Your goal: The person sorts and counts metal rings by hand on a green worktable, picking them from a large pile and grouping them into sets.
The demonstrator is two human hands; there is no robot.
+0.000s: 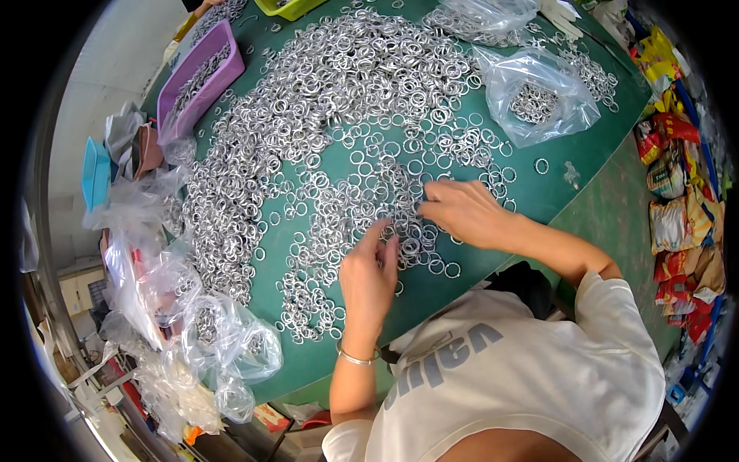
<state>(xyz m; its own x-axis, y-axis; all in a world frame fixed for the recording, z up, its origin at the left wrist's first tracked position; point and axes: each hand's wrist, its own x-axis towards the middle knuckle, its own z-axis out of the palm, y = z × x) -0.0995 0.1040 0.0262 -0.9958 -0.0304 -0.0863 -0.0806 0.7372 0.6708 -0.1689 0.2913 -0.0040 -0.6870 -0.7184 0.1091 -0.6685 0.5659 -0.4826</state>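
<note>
Loose silver metal rings (339, 215) lie in a thin spread between my two hands on the green tabletop (531, 181). My left hand (368, 273) is at the near edge of this spread, thumb and forefinger bent with a gap between them; no ring clearly shows in it. To the right, my right hand (466, 214) reaches in with its fingers curled down and drawn together at the rings. Whatever its fingertips hold is too small to make out. Behind both hands, a large curved heap of similar rings (362, 69) covers the far and left part of the table.
A purple bin (171, 119) of small metal parts stands at the far left, near a yellow-green tray (291, 8). Clear plastic bags lie at left (239, 339) and far right (539, 127), some with rings inside. Colourful packages (670, 177) line the right side.
</note>
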